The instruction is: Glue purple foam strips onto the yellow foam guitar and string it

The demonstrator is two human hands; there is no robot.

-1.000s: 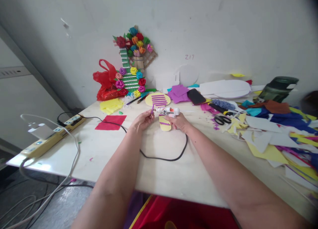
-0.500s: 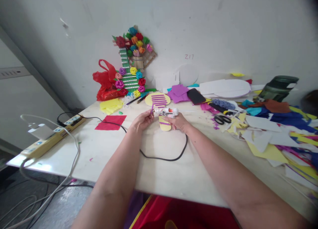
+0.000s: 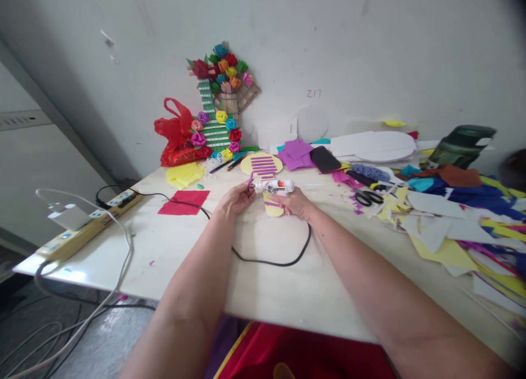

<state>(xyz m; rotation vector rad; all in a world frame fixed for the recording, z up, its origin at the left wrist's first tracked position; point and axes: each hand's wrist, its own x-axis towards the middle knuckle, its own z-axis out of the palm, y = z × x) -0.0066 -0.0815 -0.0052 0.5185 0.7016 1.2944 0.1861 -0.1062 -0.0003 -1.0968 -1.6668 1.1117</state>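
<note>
My right hand [image 3: 296,204] is closed round a white hot glue gun [image 3: 283,186], whose nozzle points left. Between the fingertips of my left hand [image 3: 240,197] a thin purple strip [image 3: 251,178] stands upright, close to the nozzle; whether they touch I cannot tell. Under and behind the gun lies a yellow cutout [image 3: 245,164] with a round top and a narrower lower part. Several purple strips [image 3: 263,162] run across it in parallel rows. The gun and my hands hide its middle. A black cord [image 3: 271,264] loops over the table below my hands.
Left are a power strip [image 3: 69,241], red paper [image 3: 183,202] and yellow paper [image 3: 184,175]. Paper-flower crafts [image 3: 217,135] lean on the wall beside a red bag [image 3: 176,138]. A phone [image 3: 324,159], scissors [image 3: 369,197], paper scraps [image 3: 435,225] and a green bottle [image 3: 462,146] lie right.
The purple strip in my left hand has tilted slightly at the glue gun's nozzle. Both hands keep nearly the same place; the view has shifted very slightly.
</note>
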